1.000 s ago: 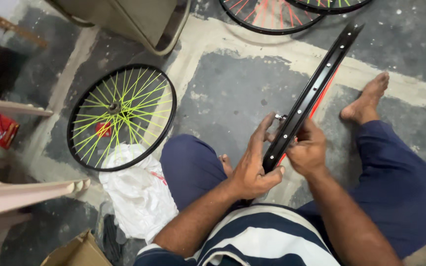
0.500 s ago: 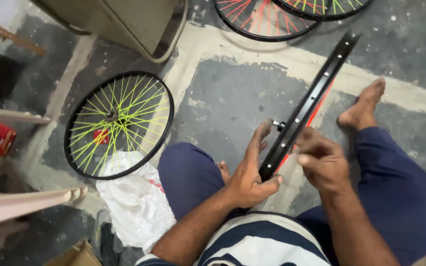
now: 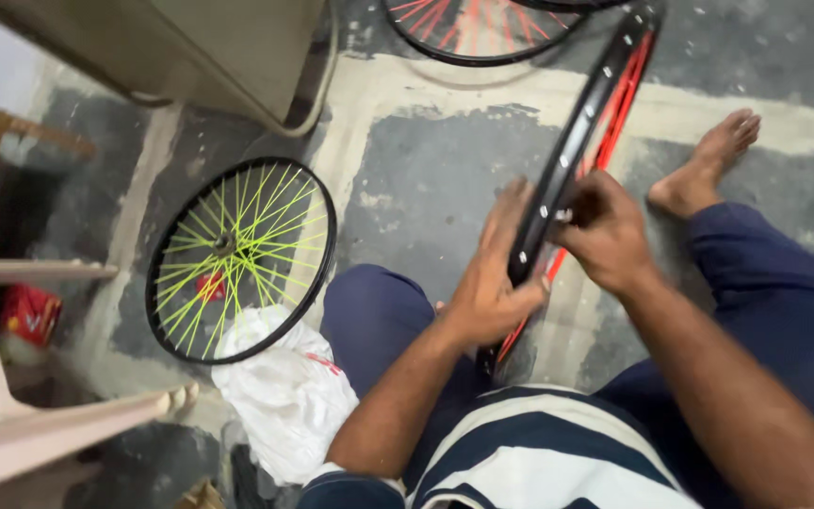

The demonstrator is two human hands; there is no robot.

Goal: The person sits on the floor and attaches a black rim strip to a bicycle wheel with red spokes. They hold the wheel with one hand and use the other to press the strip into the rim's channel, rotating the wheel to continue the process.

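1. Nearest the camera, the black wheel rim with red spokes [image 3: 577, 155] is held edge-on between the knees, its lower end set down in front of the striped shirt [image 3: 539, 452] and its upper end slanting away toward the top of the view.
2. The left hand [image 3: 487, 273] is closed around the lower part of the rim, thumb on the near side and fingers wrapped over the outer edge.
3. The right hand [image 3: 605, 231] is curled against the inner side of the rim a little higher up; the fingertips are pinched together, probably on a small nipple or spoke end, though this is too small to be made out.
4. The rim is judged to be light and stiff, its painted metal likely smooth and somewhat slippery. The thin spokes would be bent by a sideways load, so hold is better taken on the rim band itself, as is done now.
5. The hub and most of the red spokes are hidden behind the rim's edge and the hands, and the top of the rim is cut off by the frame.
6. Farther off on the concrete floor [image 3: 426, 188], a wheel with yellow-green spokes [image 3: 242, 259] lies flat beside a white plastic bag [image 3: 284, 396].
7. Farthest away, another wheel with red spokes [image 3: 482, 28] is only partly in view.
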